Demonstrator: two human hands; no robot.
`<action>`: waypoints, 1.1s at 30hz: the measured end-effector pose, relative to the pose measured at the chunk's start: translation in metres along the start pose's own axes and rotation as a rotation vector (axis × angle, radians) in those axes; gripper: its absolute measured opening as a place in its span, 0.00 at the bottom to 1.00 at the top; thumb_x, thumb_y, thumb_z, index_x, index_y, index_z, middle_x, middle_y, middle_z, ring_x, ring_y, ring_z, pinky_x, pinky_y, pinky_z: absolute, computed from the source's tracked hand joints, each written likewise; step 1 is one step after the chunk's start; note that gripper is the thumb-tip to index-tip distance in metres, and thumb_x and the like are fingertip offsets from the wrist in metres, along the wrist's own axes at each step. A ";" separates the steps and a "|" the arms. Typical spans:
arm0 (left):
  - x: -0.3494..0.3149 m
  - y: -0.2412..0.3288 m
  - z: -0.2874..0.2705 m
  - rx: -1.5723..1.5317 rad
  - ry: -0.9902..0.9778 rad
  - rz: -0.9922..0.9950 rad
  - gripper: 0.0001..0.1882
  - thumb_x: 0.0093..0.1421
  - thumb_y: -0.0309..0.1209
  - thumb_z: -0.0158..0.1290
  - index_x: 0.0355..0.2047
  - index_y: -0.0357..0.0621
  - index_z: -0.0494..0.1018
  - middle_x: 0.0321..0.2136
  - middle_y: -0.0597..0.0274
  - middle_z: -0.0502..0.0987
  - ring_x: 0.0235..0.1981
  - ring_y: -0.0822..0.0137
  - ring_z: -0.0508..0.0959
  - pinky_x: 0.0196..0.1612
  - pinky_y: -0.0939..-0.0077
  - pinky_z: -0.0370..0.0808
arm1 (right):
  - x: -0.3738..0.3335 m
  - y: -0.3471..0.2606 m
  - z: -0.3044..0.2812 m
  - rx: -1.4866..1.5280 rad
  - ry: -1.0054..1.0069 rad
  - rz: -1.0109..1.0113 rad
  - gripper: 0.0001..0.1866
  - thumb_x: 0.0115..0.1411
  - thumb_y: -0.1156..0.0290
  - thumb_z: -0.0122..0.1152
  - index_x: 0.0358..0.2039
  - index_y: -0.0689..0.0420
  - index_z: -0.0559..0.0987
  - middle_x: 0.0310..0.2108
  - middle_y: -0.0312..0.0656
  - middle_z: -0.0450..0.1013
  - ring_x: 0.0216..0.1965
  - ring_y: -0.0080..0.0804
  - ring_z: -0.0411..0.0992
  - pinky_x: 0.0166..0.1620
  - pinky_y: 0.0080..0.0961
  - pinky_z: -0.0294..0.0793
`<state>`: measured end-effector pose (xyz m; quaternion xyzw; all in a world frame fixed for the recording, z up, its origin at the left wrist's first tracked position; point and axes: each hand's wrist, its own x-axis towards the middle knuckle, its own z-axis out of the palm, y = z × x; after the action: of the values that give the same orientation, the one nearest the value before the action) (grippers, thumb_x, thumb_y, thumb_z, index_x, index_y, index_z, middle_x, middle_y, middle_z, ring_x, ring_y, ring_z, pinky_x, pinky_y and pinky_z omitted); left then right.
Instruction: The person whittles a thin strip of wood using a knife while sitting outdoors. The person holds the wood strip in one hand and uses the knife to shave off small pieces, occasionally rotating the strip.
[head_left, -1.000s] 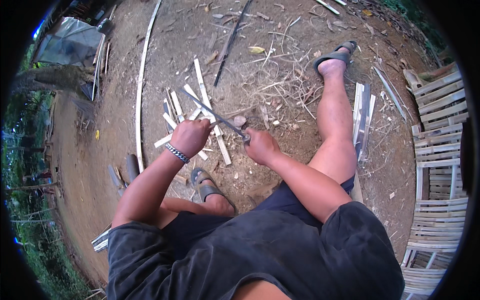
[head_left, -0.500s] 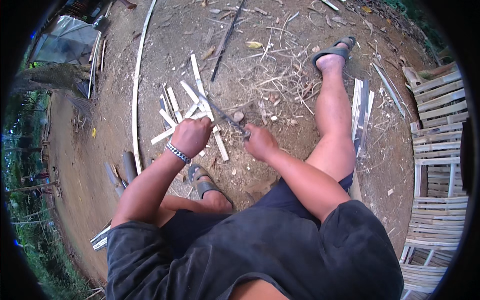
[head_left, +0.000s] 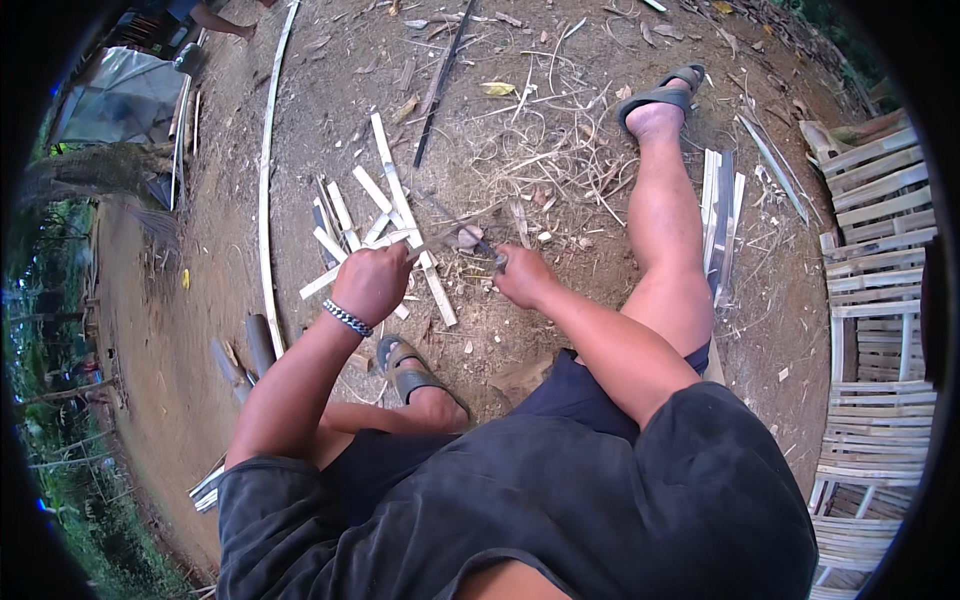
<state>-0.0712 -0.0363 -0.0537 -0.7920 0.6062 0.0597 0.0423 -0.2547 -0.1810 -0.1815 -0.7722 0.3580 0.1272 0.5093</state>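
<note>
My left hand [head_left: 372, 282], with a chain bracelet at the wrist, is closed in a fist. A short pale end of a bamboo strip [head_left: 416, 253] pokes out past its fingers; the rest is hidden in the hand. My right hand [head_left: 524, 277] grips the handle of a long knife [head_left: 484, 248]. Its thin dark blade points away and to the left, blurred toward the tip, and stands apart from the left fist. Just beyond the left hand, several split bamboo strips [head_left: 393, 178] lie crossed in a loose pile on the dirt.
Thin shavings [head_left: 560, 160] litter the ground ahead. A long bamboo strip [head_left: 267, 170] and a dark strip [head_left: 440, 95] lie farther out. Bundled strips [head_left: 718, 220] rest beside my right leg. A slatted bamboo bench [head_left: 880, 300] stands at right. Another person's arm [head_left: 220, 22] shows far left.
My left fist has shifted slightly left and down. The blade has swung a little away from it and blurred. Another person's arm has come into view at the far left.
</note>
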 end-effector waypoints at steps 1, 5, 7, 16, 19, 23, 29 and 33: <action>0.008 0.004 -0.001 0.003 -0.001 0.042 0.09 0.60 0.34 0.54 0.28 0.42 0.72 0.16 0.50 0.76 0.20 0.49 0.79 0.26 0.55 0.77 | 0.025 0.042 0.014 -0.038 0.157 -0.019 0.22 0.60 0.68 0.56 0.56 0.51 0.75 0.46 0.51 0.77 0.47 0.46 0.77 0.51 0.40 0.75; 0.007 -0.005 0.007 -0.017 0.008 0.022 0.10 0.60 0.34 0.54 0.28 0.41 0.72 0.16 0.49 0.76 0.20 0.49 0.79 0.26 0.56 0.77 | 0.028 0.032 0.005 -0.065 0.039 0.049 0.23 0.58 0.67 0.58 0.56 0.53 0.75 0.45 0.53 0.77 0.46 0.48 0.77 0.51 0.39 0.75; 0.013 -0.006 0.000 -0.017 -0.004 0.024 0.11 0.61 0.35 0.54 0.27 0.41 0.72 0.17 0.48 0.77 0.21 0.49 0.80 0.27 0.56 0.77 | 0.024 0.028 0.004 -0.019 0.076 -0.020 0.25 0.57 0.66 0.61 0.56 0.56 0.74 0.44 0.55 0.77 0.45 0.50 0.77 0.51 0.39 0.75; 0.007 -0.010 0.003 -0.030 -0.050 -0.034 0.12 0.61 0.36 0.54 0.26 0.41 0.72 0.19 0.47 0.77 0.22 0.47 0.79 0.28 0.55 0.77 | 0.001 0.017 0.002 -0.149 0.062 -0.037 0.21 0.57 0.72 0.53 0.53 0.52 0.77 0.46 0.54 0.77 0.49 0.52 0.76 0.53 0.43 0.75; 0.008 -0.007 0.007 -0.057 -0.004 0.015 0.11 0.60 0.35 0.55 0.26 0.41 0.71 0.16 0.47 0.75 0.20 0.46 0.79 0.27 0.54 0.77 | 0.031 0.044 -0.015 -0.087 0.077 0.156 0.20 0.57 0.70 0.56 0.52 0.53 0.77 0.46 0.55 0.77 0.49 0.53 0.75 0.53 0.43 0.75; 0.013 -0.002 0.002 -0.085 -0.014 -0.028 0.11 0.61 0.35 0.55 0.26 0.41 0.72 0.16 0.47 0.76 0.21 0.47 0.79 0.27 0.54 0.77 | 0.019 0.028 -0.005 -0.030 0.150 -0.072 0.18 0.55 0.70 0.58 0.47 0.57 0.78 0.38 0.56 0.78 0.42 0.53 0.77 0.48 0.43 0.75; 0.019 -0.004 0.001 -0.084 0.011 -0.027 0.11 0.61 0.35 0.54 0.26 0.40 0.72 0.17 0.46 0.76 0.21 0.46 0.79 0.27 0.54 0.77 | 0.036 0.048 -0.014 -0.049 0.079 0.071 0.20 0.55 0.70 0.58 0.51 0.56 0.77 0.45 0.55 0.77 0.47 0.52 0.76 0.51 0.41 0.75; 0.025 -0.007 -0.001 -0.107 0.007 -0.058 0.12 0.61 0.35 0.54 0.26 0.39 0.73 0.18 0.44 0.76 0.22 0.44 0.79 0.29 0.53 0.77 | 0.052 0.079 -0.016 -0.118 0.042 0.224 0.19 0.58 0.71 0.56 0.50 0.58 0.79 0.49 0.54 0.77 0.51 0.51 0.75 0.53 0.41 0.75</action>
<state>-0.0584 -0.0584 -0.0567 -0.8107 0.5789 0.0879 -0.0006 -0.2744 -0.2349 -0.2582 -0.7586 0.4444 0.1878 0.4380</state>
